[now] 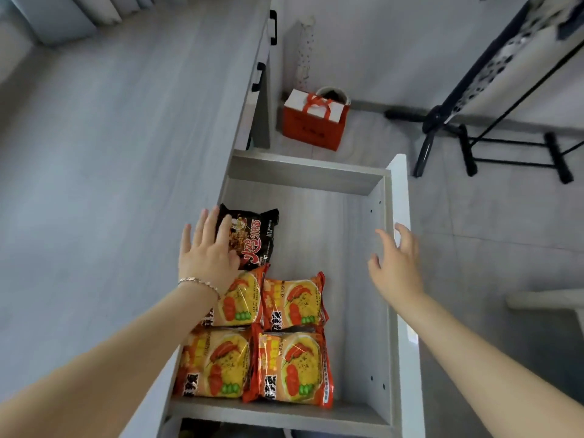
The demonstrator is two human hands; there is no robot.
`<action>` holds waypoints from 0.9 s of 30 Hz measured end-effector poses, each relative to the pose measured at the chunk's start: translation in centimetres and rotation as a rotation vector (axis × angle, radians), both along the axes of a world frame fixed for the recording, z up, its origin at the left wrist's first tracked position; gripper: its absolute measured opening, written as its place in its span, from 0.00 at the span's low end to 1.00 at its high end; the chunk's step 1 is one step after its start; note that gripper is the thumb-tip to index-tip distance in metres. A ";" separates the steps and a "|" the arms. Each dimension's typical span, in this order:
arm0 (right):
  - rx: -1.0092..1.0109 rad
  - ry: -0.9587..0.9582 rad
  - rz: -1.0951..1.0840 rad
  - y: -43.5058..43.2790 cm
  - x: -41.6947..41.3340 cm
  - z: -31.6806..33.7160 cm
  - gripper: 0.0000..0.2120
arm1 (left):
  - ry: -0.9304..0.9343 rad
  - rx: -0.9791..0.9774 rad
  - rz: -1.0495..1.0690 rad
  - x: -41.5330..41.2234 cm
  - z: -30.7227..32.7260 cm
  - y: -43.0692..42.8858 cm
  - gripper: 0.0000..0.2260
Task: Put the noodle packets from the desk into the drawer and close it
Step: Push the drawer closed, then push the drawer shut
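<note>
The grey drawer (357,181) is pulled out wide to the right of the desk top (120,153). Inside lie several orange-and-yellow noodle packets (292,365) in two rows, and beyond them a black noodle packet (256,238). My left hand (208,251) hovers flat with fingers spread over the black packet's left edge, holding nothing. My right hand (396,263) is open above the drawer's right side, close to its white front panel (403,197), fingers apart and empty.
An orange and white gift bag (313,121) stands on the floor past the drawer, beside a white bin. A black metal rack (474,140) stands at the upper right. Black handles (273,26) of other drawers show along the desk's edge.
</note>
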State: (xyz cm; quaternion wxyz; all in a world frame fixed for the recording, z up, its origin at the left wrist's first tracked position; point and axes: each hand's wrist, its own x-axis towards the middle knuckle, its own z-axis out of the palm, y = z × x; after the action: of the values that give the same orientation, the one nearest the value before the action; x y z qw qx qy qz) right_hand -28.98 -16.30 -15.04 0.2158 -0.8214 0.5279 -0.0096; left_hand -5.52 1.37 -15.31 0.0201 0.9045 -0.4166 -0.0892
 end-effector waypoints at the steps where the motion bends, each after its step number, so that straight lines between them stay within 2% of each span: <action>1: 0.032 0.056 -0.060 0.1 -0.5 0.0 0.25 | -0.006 0.049 0.022 0.5 -0.1 0.7 0.28; 3: 0.118 0.127 -0.156 0.3 -1.0 -0.2 0.30 | 0.009 0.086 0.036 1.3 -0.3 1.9 0.29; 5: 0.178 0.116 -0.211 0.7 -1.1 -0.7 0.30 | 0.037 0.061 0.029 1.6 -0.4 2.7 0.28; 10: 0.093 -0.055 -0.385 1.1 -0.2 -1.0 0.25 | 0.060 -0.045 0.036 1.9 -0.9 3.2 0.25; 17: 0.111 -0.196 -0.397 2.9 2.4 -1.0 0.18 | 0.067 -0.162 0.059 2.1 -1.5 3.6 0.22; 20: 0.249 -0.362 -0.349 4.5 4.3 -1.6 0.13 | 0.078 -0.184 0.057 2.2 -1.5 3.7 0.23; 23: 0.403 -0.506 -0.320 5.6 6.9 -2.2 0.16 | 0.095 -0.200 0.067 2.1 -1.3 3.6 0.22; 25: 0.525 -0.561 -0.262 6.1 9.2 -2.2 0.16 | 0.126 -0.219 0.078 2.1 -1.2 3.6 0.21; 27: 0.660 -0.558 -0.197 6.6 12.0 -2.1 0.12 | 0.139 -0.233 0.089 2.1 -1.1 3.7 0.20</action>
State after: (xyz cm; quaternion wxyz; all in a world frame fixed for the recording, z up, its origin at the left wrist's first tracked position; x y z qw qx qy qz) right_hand -17.03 -9.71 -17.18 0.5989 -0.6201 0.5001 -0.0822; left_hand -3.39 5.06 -16.46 0.1580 0.9053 -0.3810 -0.1018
